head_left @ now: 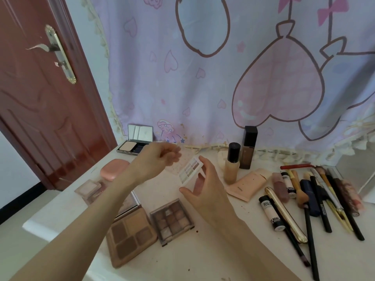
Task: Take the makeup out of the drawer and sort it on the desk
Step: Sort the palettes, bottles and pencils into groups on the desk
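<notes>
My right hand (205, 189) pinches a small white-framed eyeshadow palette (191, 171) between thumb and fingers, tilted above the white desk (213, 250). My left hand (162, 157) hovers just left of it with fingers loosely curled; motion blur hides whether it touches the palette's clear lid. On the desk lie a brown four-pan contour palette (129, 234), a grey nine-pan eyeshadow palette (172, 221), a pink round compact (114, 169), a pale blush palette (91, 189) and an open powder compact with mirror (135, 145). No drawer is in view.
Two foundation bottles (233, 165) (248, 148) stand at the back, a peach tube (247, 184) lies beside them. Several brushes, pencils and lip tubes (308, 199) lie in a row at the right. A red door (40, 98) is left; a pink curtain (223, 67) hangs behind.
</notes>
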A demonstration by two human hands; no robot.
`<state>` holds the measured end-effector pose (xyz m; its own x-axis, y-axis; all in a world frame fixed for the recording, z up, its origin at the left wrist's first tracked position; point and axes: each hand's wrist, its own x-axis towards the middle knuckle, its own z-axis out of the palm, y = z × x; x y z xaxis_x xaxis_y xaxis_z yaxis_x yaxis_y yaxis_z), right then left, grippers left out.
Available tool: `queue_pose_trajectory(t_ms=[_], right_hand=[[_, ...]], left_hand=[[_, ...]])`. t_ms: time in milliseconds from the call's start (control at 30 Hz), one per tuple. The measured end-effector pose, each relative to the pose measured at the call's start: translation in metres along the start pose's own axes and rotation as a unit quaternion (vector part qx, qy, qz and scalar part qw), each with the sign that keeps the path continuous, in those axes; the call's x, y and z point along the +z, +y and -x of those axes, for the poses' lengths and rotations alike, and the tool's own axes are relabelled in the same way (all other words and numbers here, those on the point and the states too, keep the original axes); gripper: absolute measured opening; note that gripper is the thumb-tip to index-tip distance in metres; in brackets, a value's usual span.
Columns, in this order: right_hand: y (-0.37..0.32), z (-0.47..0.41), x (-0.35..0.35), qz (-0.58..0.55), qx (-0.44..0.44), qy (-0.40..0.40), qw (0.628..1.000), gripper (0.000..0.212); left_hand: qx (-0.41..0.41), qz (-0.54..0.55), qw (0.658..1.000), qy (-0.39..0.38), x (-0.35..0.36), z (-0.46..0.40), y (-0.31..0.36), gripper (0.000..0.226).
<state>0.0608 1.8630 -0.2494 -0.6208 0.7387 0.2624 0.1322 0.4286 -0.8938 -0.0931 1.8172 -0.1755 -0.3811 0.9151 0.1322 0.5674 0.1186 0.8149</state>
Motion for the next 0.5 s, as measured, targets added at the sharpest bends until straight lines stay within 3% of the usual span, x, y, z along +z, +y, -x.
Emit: queue_pose_trajectory(t_ms=[133,333,500], right_hand=[[-0.007,-0.028,0.022,-0.017,0.064,0.021,0.998,0.074],[-0.013,-0.08,0.037,-0.123,0.167,-0.002,0.978,0.023],[-0.004,-0.106,0.057,-0.144,0.205,-0.037,0.967,0.022]], left_hand=[[0.028,-0.093,0.994,0.04,-0.013,-0.03,-0.004,0.026],[0.021,-0.169,0.984,0.045,-0.031,-0.071,-0.028,0.036],[0.046,-0.23,0.971,0.041,-0.046,-0.108,-0.055,0.035]])
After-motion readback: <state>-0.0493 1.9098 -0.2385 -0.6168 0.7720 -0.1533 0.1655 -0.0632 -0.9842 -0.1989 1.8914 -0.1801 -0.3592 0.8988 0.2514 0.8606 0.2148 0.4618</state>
